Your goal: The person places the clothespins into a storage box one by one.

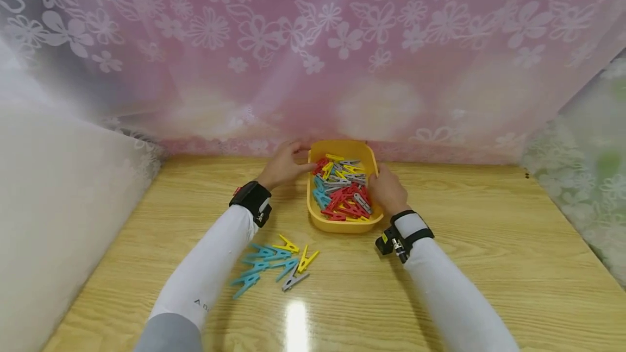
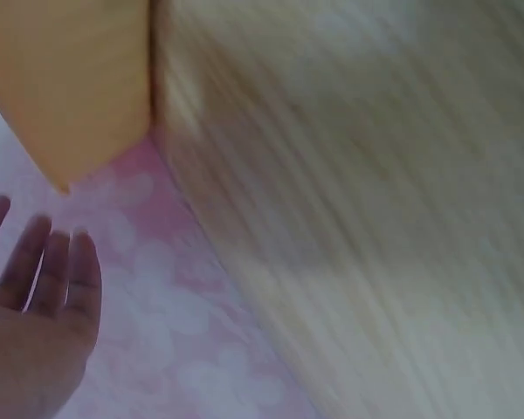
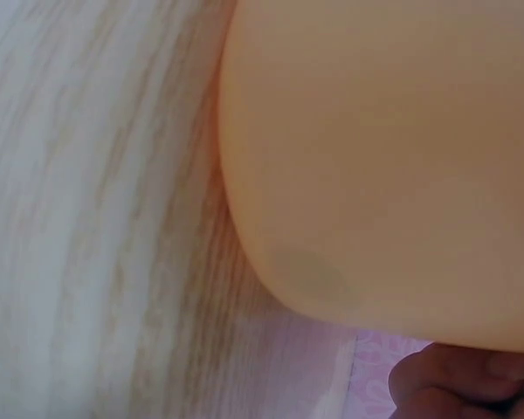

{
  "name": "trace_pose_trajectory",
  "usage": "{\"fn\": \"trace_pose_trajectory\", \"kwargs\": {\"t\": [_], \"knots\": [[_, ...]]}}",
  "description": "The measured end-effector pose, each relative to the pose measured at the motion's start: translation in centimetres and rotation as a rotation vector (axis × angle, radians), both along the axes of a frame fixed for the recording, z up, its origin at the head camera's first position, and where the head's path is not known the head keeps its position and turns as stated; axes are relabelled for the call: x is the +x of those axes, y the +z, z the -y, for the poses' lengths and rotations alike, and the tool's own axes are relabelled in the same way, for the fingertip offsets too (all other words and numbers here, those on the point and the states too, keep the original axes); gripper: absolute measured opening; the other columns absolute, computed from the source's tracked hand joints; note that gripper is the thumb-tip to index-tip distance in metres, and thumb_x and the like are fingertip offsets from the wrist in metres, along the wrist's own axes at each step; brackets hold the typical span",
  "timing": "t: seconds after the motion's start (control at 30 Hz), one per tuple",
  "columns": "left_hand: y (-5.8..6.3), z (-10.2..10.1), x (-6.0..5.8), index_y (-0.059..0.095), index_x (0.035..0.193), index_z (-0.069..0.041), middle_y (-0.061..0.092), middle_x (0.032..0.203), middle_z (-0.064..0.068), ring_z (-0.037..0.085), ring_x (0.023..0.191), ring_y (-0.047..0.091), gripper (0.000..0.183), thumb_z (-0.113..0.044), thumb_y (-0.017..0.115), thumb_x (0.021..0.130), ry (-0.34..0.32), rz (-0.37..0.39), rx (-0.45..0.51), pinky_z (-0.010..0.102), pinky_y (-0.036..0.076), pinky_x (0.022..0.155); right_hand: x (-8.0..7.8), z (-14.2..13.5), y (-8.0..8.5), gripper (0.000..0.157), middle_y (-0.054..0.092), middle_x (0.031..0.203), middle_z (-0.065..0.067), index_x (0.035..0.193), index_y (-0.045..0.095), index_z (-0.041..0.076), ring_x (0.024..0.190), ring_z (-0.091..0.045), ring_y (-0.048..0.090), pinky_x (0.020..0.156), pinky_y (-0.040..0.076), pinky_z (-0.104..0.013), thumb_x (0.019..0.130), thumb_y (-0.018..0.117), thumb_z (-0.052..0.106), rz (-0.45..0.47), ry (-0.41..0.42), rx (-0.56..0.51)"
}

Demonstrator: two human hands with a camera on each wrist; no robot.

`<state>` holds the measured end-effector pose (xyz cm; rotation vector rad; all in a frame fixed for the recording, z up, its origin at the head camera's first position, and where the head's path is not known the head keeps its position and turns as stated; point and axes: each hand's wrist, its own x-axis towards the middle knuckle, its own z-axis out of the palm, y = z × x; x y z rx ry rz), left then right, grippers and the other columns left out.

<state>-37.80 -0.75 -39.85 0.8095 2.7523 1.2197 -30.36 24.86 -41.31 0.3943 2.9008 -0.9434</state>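
A yellow plastic basket [image 1: 342, 226] stands at the back of the table, filled with red, blue, yellow and grey clothespins [image 1: 348, 198]. My right hand [image 1: 388, 191] grips its right rim, the fingers [image 3: 454, 371] curled at the edge in the right wrist view. On the opposite side, my left hand [image 1: 282, 167] is at the left rim with the thumb over the edge. Its fingers [image 2: 83, 271] stretch out loosely beside the basket wall [image 2: 83, 83] in the left wrist view; that thumb is hidden there.
Several blue clothespins [image 1: 259, 266], two yellow clothespins [image 1: 305, 261] and a grey clothespin [image 1: 294, 280] lie loose on the wooden table [image 1: 352, 297], in front of the basket. A pink flowered curtain [image 1: 313, 69] hangs close behind it.
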Motion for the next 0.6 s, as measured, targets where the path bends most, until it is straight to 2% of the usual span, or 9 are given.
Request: {"fn": "trace_pose_trajectory", "kwargs": {"t": [0.13, 0.27, 0.4, 0.5, 0.6], "knots": [[-0.6, 2.0, 0.4, 0.059, 0.124, -0.004, 0.051, 0.133, 0.015, 0.033, 0.123, 0.045, 0.041, -0.024, 0.068, 0.089, 0.029, 0.025, 0.042, 0.046, 0.037, 0.098, -0.4, -0.3, 0.0, 0.044, 0.057, 0.114, -0.018, 0.139, 0.037, 0.003, 0.093, -0.030, 0.059, 0.065, 0.049, -0.040, 0.102, 0.035, 0.026, -0.011, -0.001, 0.019], [-1.1, 3.9, 0.9, 0.062, 0.117, -0.001, 0.060, 0.118, 0.015, 0.032, 0.110, 0.052, 0.034, -0.021, 0.066, 0.089, 0.007, 0.057, 0.030, 0.043, 0.041, 0.091, -0.6, -0.8, 0.1, 0.043, 0.057, 0.111, -0.018, 0.138, 0.037, 0.003, 0.089, -0.030, 0.059, 0.060, 0.049, -0.037, 0.102, 0.035, 0.025, -0.010, -0.005, 0.009], [-1.8, 5.4, 2.3, 0.064, 0.112, 0.000, 0.062, 0.110, 0.010, 0.025, 0.100, 0.056, 0.027, -0.013, 0.066, 0.089, -0.073, 0.105, -0.022, 0.040, 0.044, 0.086, -0.7, -1.2, 0.3, 0.043, 0.056, 0.111, -0.019, 0.139, 0.037, 0.002, 0.086, -0.030, 0.060, 0.057, 0.049, -0.035, 0.102, 0.034, 0.024, -0.001, 0.003, -0.002], [-2.3, 6.5, 3.8, 0.065, 0.110, -0.002, 0.063, 0.105, 0.005, 0.021, 0.096, 0.057, 0.024, -0.010, 0.066, 0.088, -0.143, 0.146, -0.043, 0.038, 0.046, 0.083, -0.7, -1.3, 0.3, 0.044, 0.056, 0.113, -0.020, 0.139, 0.036, 0.001, 0.087, -0.030, 0.060, 0.058, 0.050, -0.036, 0.102, 0.035, 0.024, 0.003, 0.004, -0.002], [-2.8, 7.3, 5.5, 0.066, 0.109, -0.006, 0.064, 0.103, 0.002, 0.018, 0.093, 0.058, 0.023, -0.013, 0.068, 0.087, -0.206, 0.168, -0.061, 0.036, 0.046, 0.082, -0.7, -1.4, 0.3, 0.044, 0.056, 0.114, -0.020, 0.140, 0.036, 0.002, 0.089, -0.031, 0.060, 0.061, 0.050, -0.037, 0.102, 0.035, 0.025, 0.006, 0.001, 0.001]]}}
